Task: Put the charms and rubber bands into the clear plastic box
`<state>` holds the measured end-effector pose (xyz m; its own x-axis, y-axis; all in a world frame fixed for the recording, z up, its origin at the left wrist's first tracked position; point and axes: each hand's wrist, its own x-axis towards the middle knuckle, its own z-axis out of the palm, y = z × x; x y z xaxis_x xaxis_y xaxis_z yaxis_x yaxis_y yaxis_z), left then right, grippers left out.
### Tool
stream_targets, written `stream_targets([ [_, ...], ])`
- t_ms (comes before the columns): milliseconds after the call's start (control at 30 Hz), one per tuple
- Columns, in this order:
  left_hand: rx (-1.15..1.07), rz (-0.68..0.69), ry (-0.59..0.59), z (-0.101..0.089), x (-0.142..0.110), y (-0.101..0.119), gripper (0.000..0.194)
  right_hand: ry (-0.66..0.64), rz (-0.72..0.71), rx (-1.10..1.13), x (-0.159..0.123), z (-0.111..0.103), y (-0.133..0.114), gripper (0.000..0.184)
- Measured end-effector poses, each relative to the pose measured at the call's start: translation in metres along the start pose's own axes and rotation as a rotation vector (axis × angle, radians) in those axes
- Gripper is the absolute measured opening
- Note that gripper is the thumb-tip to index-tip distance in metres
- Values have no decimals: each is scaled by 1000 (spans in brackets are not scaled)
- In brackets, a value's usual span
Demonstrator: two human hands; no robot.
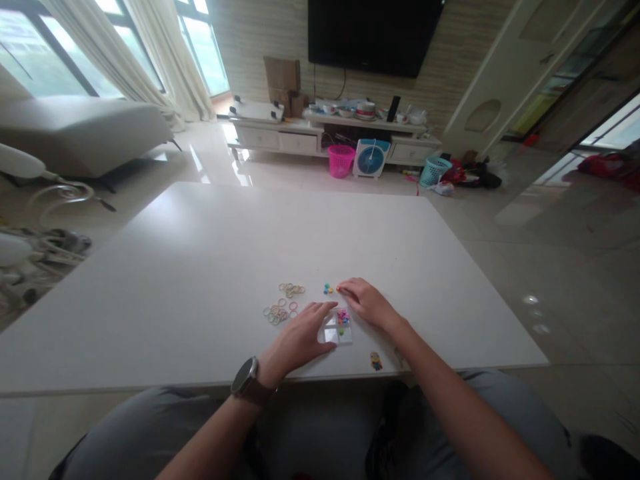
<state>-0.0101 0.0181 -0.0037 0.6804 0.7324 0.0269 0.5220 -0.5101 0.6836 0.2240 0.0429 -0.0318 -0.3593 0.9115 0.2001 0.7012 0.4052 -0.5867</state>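
A small clear compartment box (pixel 331 335) lies on the white table (pixel 240 233) near its front edge. Pink, purple and orange beads (pixel 343 316) fill its far right compartment, with a few green beads (pixel 341 331) in the near right one. My left hand (pixel 305 333) grips the box, thumb at the near side and fingers at the far side. Just beyond the box, my right hand (pixel 367 301) pinches a small red bead (pixel 339 289) at the tabletop. Beside those fingertips sit several loose blue, green and yellow beads (pixel 327 289).
Left of the box are two piles of small loops, a yellowish pile (pixel 291 289) and a multicoloured pile (pixel 277 312). A cartoon figure (pixel 375 361) lies by the front edge under my right forearm. Beyond the table stand a pink basket (pixel 341 162) and a blue fan (pixel 371 159).
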Motion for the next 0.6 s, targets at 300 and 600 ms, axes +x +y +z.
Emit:
stream_targets([
  [300,-27,11,5,0,0,0,70,-1,93,21,-1,-16,-9,17],
  [600,-28,37,22,0,0,1,67,-84,-29,152,-28,-28,-46,9],
])
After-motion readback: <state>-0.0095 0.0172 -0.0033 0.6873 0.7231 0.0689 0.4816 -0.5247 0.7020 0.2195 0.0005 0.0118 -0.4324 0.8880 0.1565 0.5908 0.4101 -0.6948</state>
